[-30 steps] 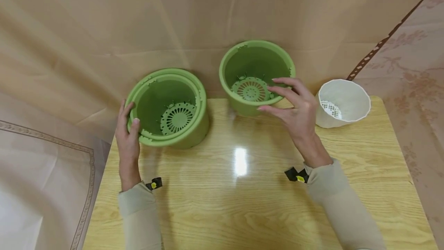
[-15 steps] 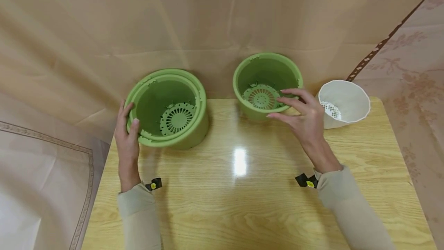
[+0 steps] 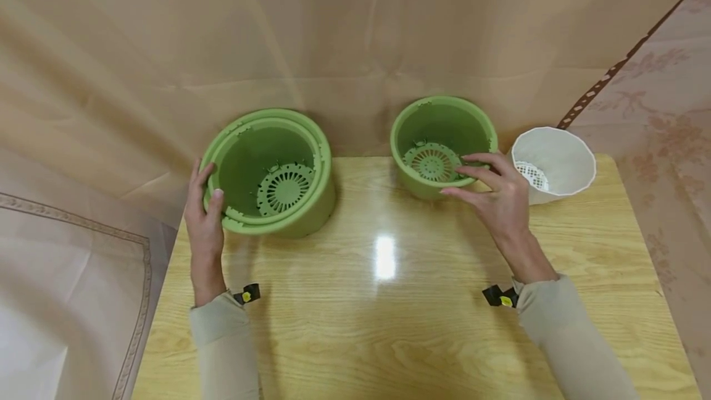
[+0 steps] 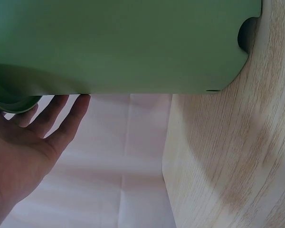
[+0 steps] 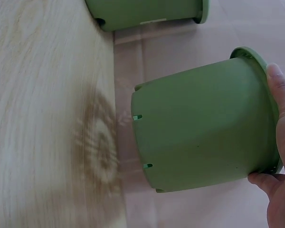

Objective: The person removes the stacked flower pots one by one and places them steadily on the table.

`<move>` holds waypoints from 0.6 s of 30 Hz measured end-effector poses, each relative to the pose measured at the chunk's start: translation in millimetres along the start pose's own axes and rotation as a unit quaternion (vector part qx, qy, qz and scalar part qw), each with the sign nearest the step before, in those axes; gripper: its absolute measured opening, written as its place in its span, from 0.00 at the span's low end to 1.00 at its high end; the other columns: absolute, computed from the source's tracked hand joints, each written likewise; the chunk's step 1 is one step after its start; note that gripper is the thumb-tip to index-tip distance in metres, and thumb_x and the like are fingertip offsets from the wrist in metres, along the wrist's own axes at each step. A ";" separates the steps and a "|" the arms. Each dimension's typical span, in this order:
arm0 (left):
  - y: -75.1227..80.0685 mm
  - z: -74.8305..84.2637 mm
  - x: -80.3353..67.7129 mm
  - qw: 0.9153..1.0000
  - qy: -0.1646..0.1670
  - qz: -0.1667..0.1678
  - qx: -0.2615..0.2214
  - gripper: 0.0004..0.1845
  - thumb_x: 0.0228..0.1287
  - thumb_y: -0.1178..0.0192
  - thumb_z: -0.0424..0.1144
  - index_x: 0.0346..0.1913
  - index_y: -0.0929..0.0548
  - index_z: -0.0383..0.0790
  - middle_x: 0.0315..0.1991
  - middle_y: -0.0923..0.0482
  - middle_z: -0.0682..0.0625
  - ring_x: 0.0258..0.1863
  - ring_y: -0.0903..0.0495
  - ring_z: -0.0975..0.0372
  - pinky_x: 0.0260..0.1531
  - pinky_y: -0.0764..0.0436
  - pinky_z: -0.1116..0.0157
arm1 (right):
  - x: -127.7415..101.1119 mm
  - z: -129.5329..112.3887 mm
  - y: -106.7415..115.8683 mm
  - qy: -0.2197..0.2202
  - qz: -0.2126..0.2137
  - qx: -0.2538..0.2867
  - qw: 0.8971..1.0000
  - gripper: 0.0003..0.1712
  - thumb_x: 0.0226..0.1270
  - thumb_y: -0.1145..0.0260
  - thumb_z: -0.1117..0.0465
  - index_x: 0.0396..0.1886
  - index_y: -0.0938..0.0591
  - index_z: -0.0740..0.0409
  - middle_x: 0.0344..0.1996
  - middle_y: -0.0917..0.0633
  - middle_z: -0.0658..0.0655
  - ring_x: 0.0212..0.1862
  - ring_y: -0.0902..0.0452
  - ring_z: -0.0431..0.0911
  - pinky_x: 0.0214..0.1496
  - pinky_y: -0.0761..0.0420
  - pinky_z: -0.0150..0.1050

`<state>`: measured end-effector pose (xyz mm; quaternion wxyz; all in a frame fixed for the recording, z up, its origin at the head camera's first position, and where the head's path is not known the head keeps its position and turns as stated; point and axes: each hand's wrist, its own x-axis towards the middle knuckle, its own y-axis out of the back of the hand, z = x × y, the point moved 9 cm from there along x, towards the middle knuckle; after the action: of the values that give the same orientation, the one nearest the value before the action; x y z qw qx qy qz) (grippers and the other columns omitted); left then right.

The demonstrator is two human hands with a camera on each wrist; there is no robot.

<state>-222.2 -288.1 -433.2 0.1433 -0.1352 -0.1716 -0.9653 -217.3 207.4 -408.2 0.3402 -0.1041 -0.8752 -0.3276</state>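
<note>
On the left of the table a large green plastic flower pot [image 3: 311, 218] holds a slightly smaller green pot [image 3: 255, 153] nested in it, slotted base visible. My left hand [image 3: 207, 221] grips their rim at the left side, thumb over the edge; in the left wrist view its fingers [image 4: 69, 126] lie against the outer wall and the thumb is hidden. Farther right, my right hand [image 3: 502, 199] pinches the rim of another green pot [image 5: 199, 128], fingers inside and thumb outside. That pot is tilted and off the table, with a gap beneath its base in the right wrist view.
A white pot [image 3: 563, 162] with a perforated base stands at the table's back right, just beyond my right hand. Beige cloth [image 3: 355, 29] hangs close behind the wooden table [image 3: 355, 326]. Bare tabletop lies between the nested pots and the right one.
My right hand has carried its green pot to the right and nearer to me, closer to the white pot. My left hand and the nested pots have stayed in place.
</note>
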 end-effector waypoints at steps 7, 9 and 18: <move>1.2 -1.9 0.3 1.000 0.004 0.001 0.008 0.25 0.72 0.50 0.35 0.71 0.30 0.40 0.77 0.45 0.57 0.75 0.43 0.53 0.68 0.35 0.53 | -6.5 8.4 3.4 -0.017 0.003 -0.004 1.000 0.26 0.37 0.17 0.51 0.34 0.10 0.66 0.44 0.13 0.61 0.47 0.18 0.56 0.58 0.25 0.31; 0.0 7.1 -1.2 1.000 0.003 0.000 0.006 0.25 0.72 0.50 0.34 0.71 0.30 0.37 0.77 0.45 0.54 0.75 0.43 0.53 0.68 0.35 0.53 | -8.0 11.2 4.2 -0.022 0.003 -0.004 1.000 0.25 0.33 0.15 0.57 0.34 0.10 0.66 0.44 0.13 0.61 0.46 0.18 0.56 0.58 0.24 0.31; -3.0 26.0 -4.5 1.000 -0.001 0.001 -0.008 0.25 0.72 0.50 0.34 0.70 0.30 0.34 0.77 0.44 0.53 0.75 0.44 0.53 0.71 0.40 0.54 | -18.2 22.7 6.3 -0.035 -0.003 -0.020 0.999 0.24 0.30 0.14 0.63 0.33 0.10 0.66 0.44 0.13 0.62 0.46 0.17 0.56 0.56 0.26 0.26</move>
<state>-213.5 -274.7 -412.0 0.1428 -0.1372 -0.1642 -0.9663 -213.1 227.6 -429.7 0.3067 -0.1197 -0.8802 -0.3419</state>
